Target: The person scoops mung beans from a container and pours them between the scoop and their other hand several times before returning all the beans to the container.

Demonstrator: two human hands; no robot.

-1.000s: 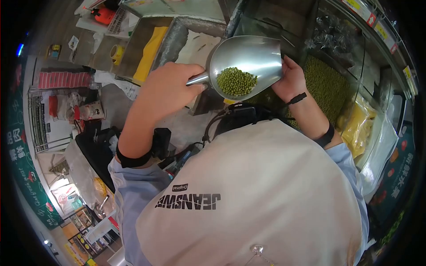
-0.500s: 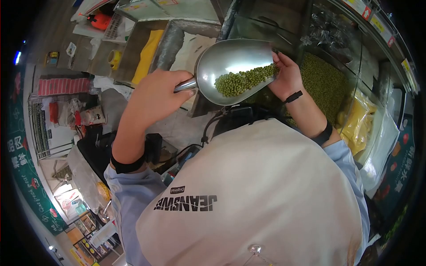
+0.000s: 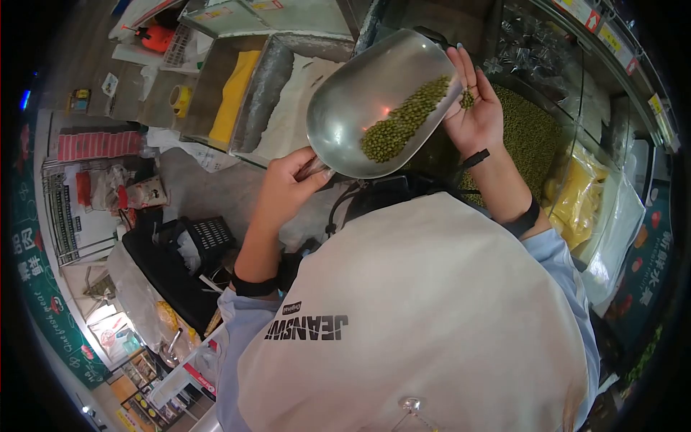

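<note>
Scoop [image 3: 374, 101]: metal, tilted up toward the right, held above the counter bins.
Beans [image 3: 403, 121]: green, strung along the scoop's lower wall, reaching the lip.
Left hand [image 3: 288, 187]: fingers clamped on the scoop's handle.
Right hand [image 3: 476, 108]: open, cupped at the lip, a few beans in palm.
Bean bin [image 3: 533, 137]: just beyond right hand.

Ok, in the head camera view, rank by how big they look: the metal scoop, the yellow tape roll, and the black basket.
1. metal scoop, by far the largest, though it is nearest the camera.
2. black basket.
3. yellow tape roll, smallest.
</note>
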